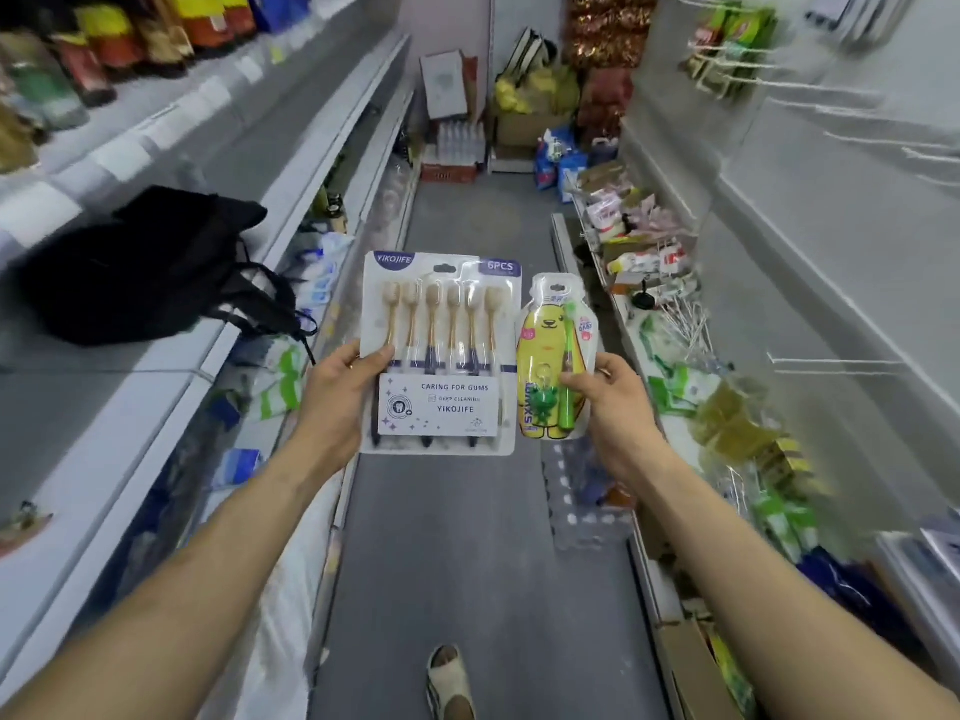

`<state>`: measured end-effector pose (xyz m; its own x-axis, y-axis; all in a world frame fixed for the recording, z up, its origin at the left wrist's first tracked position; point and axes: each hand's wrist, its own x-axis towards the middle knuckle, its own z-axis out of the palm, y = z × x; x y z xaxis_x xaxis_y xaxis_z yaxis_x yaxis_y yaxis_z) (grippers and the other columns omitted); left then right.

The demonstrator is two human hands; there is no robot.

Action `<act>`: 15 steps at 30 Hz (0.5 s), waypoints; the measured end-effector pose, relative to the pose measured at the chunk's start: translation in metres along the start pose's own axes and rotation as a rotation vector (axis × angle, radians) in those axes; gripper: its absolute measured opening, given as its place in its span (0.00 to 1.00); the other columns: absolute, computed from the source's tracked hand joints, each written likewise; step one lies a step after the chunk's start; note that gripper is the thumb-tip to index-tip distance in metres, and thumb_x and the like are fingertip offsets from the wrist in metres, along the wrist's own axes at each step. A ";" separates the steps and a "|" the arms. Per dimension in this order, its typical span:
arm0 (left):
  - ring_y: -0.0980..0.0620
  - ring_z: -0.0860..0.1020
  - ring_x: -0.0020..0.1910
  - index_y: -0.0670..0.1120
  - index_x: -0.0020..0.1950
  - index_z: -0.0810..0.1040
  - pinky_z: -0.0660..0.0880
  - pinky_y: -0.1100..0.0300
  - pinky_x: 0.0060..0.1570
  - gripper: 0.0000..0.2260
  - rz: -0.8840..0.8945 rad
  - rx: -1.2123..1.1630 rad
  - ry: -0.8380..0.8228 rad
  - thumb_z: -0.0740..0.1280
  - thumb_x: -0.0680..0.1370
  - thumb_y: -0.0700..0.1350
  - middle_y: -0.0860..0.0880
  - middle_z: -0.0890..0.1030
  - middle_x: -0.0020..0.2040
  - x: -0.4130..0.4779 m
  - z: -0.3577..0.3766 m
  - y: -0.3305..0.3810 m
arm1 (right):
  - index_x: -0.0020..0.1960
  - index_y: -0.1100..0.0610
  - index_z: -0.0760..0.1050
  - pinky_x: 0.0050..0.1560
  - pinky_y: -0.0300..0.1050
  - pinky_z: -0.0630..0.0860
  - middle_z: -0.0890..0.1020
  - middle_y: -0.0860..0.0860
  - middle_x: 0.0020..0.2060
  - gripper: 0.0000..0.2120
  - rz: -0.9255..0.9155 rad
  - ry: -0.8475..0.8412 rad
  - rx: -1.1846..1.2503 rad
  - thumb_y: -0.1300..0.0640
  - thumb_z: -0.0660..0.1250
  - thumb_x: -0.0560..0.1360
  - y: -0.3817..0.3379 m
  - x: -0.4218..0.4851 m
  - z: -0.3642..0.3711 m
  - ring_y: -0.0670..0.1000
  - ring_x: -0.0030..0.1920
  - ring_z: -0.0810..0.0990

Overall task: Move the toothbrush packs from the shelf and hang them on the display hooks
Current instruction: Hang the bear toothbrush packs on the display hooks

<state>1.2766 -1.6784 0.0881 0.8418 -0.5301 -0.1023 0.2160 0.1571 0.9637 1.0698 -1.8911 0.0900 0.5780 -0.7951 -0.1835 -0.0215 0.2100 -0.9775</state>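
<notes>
My left hand (340,402) grips the left edge of a wide white blister pack of several toothbrushes (441,356), thumb on its front. My right hand (618,407) pinches a smaller yellow children's toothbrush pack (553,356) with a green brush and a bear picture. Both packs are held upright, side by side, over the aisle floor. White display hooks (831,363) stick out from the grey panel on the right, and more hooks (831,90) sit higher up.
A black bag (150,267) lies on the left shelf. The right lower shelf (670,314) holds mixed packets and loose hooks. Boxes and bags (524,111) are stacked at the aisle's far end. My sandalled foot (449,678) stands on the grey floor.
</notes>
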 end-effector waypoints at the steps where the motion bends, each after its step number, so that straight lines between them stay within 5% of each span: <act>1: 0.42 0.85 0.57 0.42 0.61 0.85 0.82 0.48 0.59 0.09 -0.002 0.005 -0.009 0.72 0.81 0.39 0.39 0.86 0.60 0.028 0.004 0.005 | 0.63 0.63 0.75 0.55 0.60 0.85 0.86 0.61 0.54 0.14 0.001 0.015 0.003 0.69 0.70 0.78 -0.007 0.022 0.007 0.57 0.51 0.88; 6: 0.39 0.86 0.55 0.43 0.58 0.85 0.80 0.36 0.61 0.07 -0.015 0.000 -0.054 0.73 0.80 0.41 0.39 0.87 0.57 0.167 0.032 0.032 | 0.59 0.61 0.76 0.53 0.59 0.85 0.86 0.57 0.49 0.11 -0.014 0.063 0.007 0.69 0.70 0.78 -0.048 0.133 0.034 0.51 0.42 0.88; 15: 0.42 0.86 0.55 0.37 0.63 0.81 0.84 0.46 0.53 0.13 0.012 -0.006 -0.142 0.72 0.80 0.41 0.40 0.87 0.57 0.390 0.109 0.047 | 0.63 0.65 0.74 0.59 0.72 0.80 0.86 0.63 0.53 0.14 -0.059 0.132 0.088 0.69 0.70 0.78 -0.091 0.350 0.063 0.67 0.55 0.86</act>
<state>1.5612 -1.9692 0.1202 0.7656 -0.6410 -0.0546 0.2102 0.1691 0.9629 1.3256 -2.1524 0.1215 0.4642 -0.8739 -0.1440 0.0843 0.2054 -0.9750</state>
